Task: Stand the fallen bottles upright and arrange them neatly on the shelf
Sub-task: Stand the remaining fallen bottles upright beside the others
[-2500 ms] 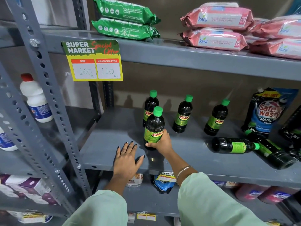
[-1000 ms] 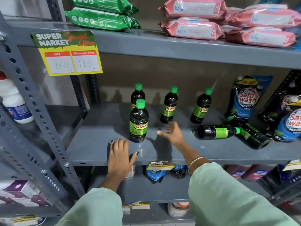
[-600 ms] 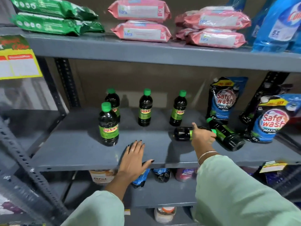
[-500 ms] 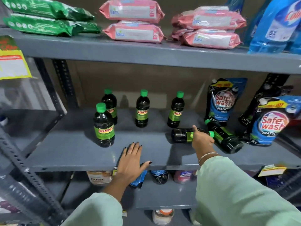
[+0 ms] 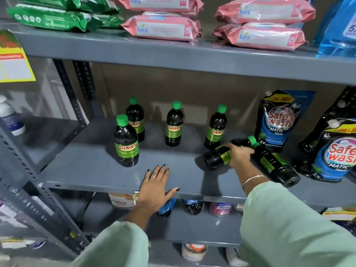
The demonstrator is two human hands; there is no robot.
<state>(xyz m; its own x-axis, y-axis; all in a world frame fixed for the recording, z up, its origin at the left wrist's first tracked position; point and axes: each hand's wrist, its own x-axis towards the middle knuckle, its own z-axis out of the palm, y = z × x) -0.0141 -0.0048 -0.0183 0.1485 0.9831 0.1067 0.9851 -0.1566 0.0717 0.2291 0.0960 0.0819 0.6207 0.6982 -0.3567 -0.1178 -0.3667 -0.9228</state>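
Observation:
Several dark bottles with green caps and green SUNNY labels are on the grey middle shelf (image 5: 92, 170). Three stand in a back row, at left (image 5: 136, 120), middle (image 5: 174, 126) and right (image 5: 216, 130). A fourth upright bottle (image 5: 126, 143) stands in front of the left one. My right hand (image 5: 238, 154) is closed around a fallen bottle (image 5: 217, 158) that is tilted, cap end raised toward the back right. Another fallen bottle (image 5: 275, 166) lies just right of it, cap toward the back. My left hand (image 5: 156, 186) rests flat on the shelf's front edge, fingers spread.
Safe wash pouches (image 5: 277, 120) (image 5: 335, 151) stand at the shelf's right end. Pink wipe packs (image 5: 163, 29), green packs (image 5: 54, 18) and a blue refill (image 5: 339, 27) sit on the shelf above. A yellow price tag (image 5: 13, 62) hangs at left. More products fill the lower shelf.
My right hand let go of the front upright bottle, reached right and closed on the fallen bottle, whose cap end is now lifting. My view has shifted right. The left hand stays on the shelf edge.

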